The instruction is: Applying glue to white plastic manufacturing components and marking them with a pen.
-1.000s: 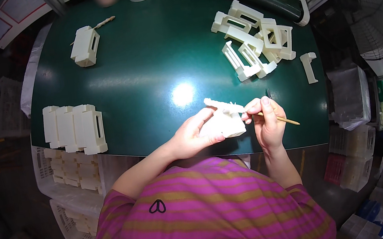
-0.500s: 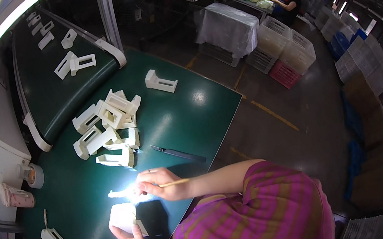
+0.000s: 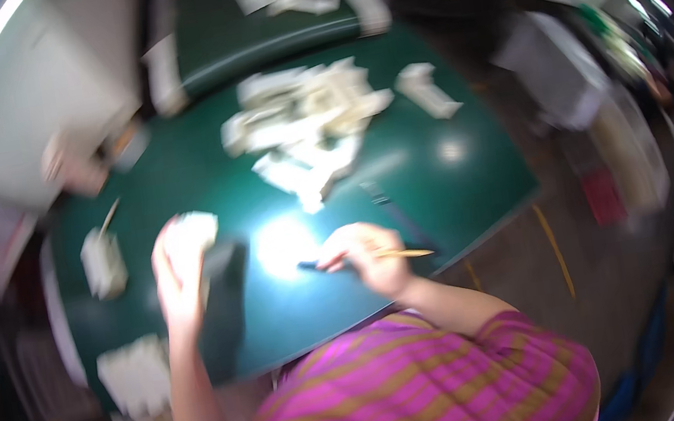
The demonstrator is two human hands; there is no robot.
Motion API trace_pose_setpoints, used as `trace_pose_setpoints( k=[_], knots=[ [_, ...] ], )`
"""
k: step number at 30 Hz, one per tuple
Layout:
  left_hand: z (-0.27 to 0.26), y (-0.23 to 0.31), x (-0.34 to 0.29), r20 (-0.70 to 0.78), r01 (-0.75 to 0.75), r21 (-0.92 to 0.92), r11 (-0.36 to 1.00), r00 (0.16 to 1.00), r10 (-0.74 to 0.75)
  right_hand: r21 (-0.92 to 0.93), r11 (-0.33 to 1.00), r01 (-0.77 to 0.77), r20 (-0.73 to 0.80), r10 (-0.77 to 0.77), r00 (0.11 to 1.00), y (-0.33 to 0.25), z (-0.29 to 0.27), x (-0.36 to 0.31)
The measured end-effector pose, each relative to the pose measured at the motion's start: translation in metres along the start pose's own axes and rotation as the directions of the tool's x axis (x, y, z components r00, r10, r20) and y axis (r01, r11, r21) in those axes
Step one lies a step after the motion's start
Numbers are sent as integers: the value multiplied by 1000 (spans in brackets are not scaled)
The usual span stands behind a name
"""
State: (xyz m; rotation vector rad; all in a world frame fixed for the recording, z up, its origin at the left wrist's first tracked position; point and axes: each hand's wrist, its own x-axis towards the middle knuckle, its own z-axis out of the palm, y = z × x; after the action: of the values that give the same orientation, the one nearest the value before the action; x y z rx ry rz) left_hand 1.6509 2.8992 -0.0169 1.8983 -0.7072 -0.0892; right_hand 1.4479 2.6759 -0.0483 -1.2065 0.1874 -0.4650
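The whole picture is smeared by motion. At the left of the green table, my left hand (image 3: pixel 176 274) is closed on a white plastic part (image 3: pixel 192 232), raised above a dark shadow. My right hand (image 3: pixel 370 258) pinches a thin yellow stick (image 3: pixel 403 253) with a dark tip, which looks like a small brush. That tip points left, beside a bright patch of light on the tabletop. Beyond my hands lies a heap of white plastic parts (image 3: pixel 302 120), their frames blurred together. A dark craft knife (image 3: pixel 398 210) rests just past my right hand.
One white part (image 3: pixel 428 92) lies apart at the right of the green table (image 3: pixel 478 163). A conveyor belt (image 3: pixel 258 35) carrying more parts meets the far edge. At left are a pink cup (image 3: pixel 73 163), a block with a stick (image 3: pixel 103 263), and grouped white parts (image 3: pixel 137 378) near the front.
The view has swung left, so the table now sits more centrally. My hands are farther apart: the left with the white part is farther left, the right has drawn away with the stick.
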Motion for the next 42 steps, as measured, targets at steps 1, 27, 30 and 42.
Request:
trace_pose_setpoints(
  k=[1, 27, 30, 42],
  knots=[
    [-10, -12, 16, -8, 15, 243, 970, 1000, -13, -114, 993, 4, -5, -5, 1000, -1, -3, -3],
    [-101, -70, 44, -39, 92, 957, 274, 980, -194, -225, 972, 67, 64, -53, 996, -23, -17, 9],
    [-80, -47, 23, 120, -160, 789, 593, 987, 107, -386, 901, 201, 113, -170, 979, -38, -31, 38],
    [50, 15, -61, 540, -70, -43, 997, 838, 82, -984, -127, 124, 171, -481, 860, -60, -103, 393]
  ],
)
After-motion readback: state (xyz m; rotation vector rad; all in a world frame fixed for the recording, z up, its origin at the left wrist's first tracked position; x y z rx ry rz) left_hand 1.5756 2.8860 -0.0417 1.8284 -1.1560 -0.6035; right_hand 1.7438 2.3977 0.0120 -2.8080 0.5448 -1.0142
